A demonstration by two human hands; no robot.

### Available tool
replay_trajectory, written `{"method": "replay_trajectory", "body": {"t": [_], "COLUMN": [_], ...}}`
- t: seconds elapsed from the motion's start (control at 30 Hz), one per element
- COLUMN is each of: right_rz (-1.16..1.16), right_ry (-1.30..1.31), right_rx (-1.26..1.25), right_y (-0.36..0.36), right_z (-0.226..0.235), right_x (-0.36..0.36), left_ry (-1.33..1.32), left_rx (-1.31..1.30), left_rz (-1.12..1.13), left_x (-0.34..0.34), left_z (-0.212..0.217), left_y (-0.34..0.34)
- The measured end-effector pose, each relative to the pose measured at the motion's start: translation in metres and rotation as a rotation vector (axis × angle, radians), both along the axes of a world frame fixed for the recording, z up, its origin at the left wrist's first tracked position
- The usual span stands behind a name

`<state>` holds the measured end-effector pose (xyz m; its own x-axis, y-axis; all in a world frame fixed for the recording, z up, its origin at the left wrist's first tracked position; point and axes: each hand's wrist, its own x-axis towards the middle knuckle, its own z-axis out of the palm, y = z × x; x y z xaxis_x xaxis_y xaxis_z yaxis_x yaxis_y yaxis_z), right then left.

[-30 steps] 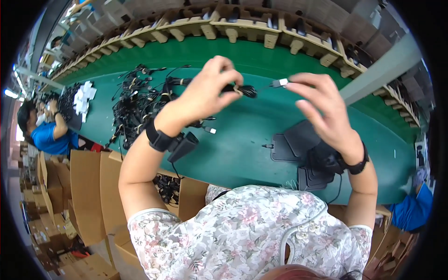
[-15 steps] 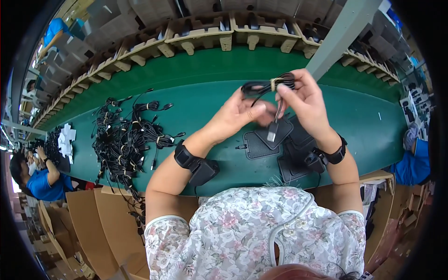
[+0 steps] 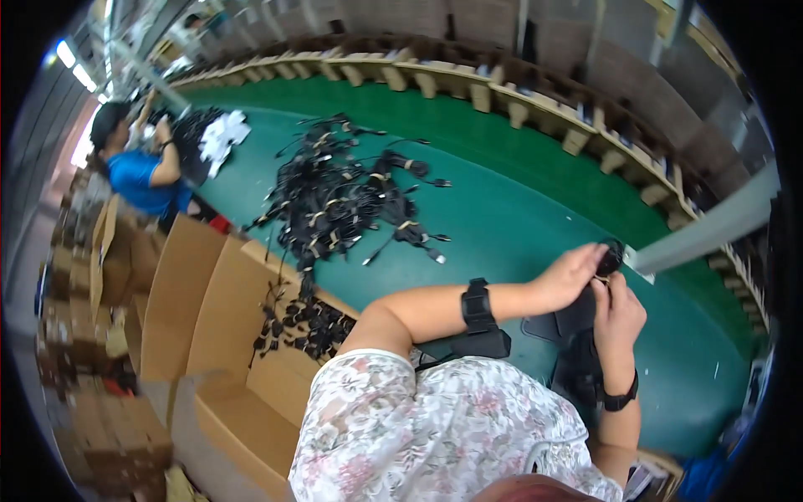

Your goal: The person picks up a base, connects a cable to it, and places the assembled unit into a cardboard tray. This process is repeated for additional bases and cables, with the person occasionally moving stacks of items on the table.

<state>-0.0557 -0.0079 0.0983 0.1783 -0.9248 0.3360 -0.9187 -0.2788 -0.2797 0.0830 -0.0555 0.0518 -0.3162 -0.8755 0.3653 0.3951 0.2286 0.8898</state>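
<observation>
A coiled black USB cable (image 3: 613, 256) with a pale band round it is held up at the right, over the green table. My left hand (image 3: 569, 278) has its fingers closed on the coil's left side. Just below it, my right hand (image 3: 619, 316) pinches the lower part of the coil near the band. The plug end is hidden by my hands. Under them lie flat black pads (image 3: 575, 320) with rounded corners, partly covered by my hands and forearm.
A heap of banded black cables (image 3: 330, 201) covers the table's middle left. Below the edge an open cardboard box (image 3: 242, 410) holds more cables. A person in blue (image 3: 138, 171) works at far left beside white pieces (image 3: 224, 138). Brown moulded trays (image 3: 452, 74) line the back; a grey post (image 3: 711, 219) stands right.
The view has swung to the left, so the cable heap and box show more fully. My hands have come together on the coil, and the hanging plug is out of sight.
</observation>
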Motion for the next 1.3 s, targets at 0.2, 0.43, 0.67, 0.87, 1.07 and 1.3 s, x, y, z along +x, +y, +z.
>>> {"method": "replay_trajectory", "body": {"t": [0.2,0.43,0.67,0.87,1.07,1.3], "right_rz": [0.073,0.512,0.271,0.119,-0.251,-0.473], "right_ry": [0.145,0.178,0.035,-0.135,-0.293,-0.414], "right_rx": [-0.283,-0.017,0.388,0.291,0.260,0.121], "right_y": [-0.003,0.007,0.015,0.007,-0.038,-0.163], "right_z": [0.019,0.006,0.013,0.028,0.046,0.046], "right_x": [0.020,0.007,-0.031,-0.123,-0.200,-0.237], "left_ry": [-0.296,-0.392,-0.370,-0.578,-0.751,-0.818], "left_rx": [0.323,0.211,0.321,0.083,-0.141,-0.241], "left_rz": [-0.201,-0.571,-0.651,0.071,0.380,0.377], "left_x": [0.014,0.003,0.014,0.048,0.073,0.069], "left_z": [-0.001,-0.034,-0.013,-0.055,-0.078,-0.068], "left_y": [0.005,-0.001,-0.003,-0.045,-0.064,-0.065]}}
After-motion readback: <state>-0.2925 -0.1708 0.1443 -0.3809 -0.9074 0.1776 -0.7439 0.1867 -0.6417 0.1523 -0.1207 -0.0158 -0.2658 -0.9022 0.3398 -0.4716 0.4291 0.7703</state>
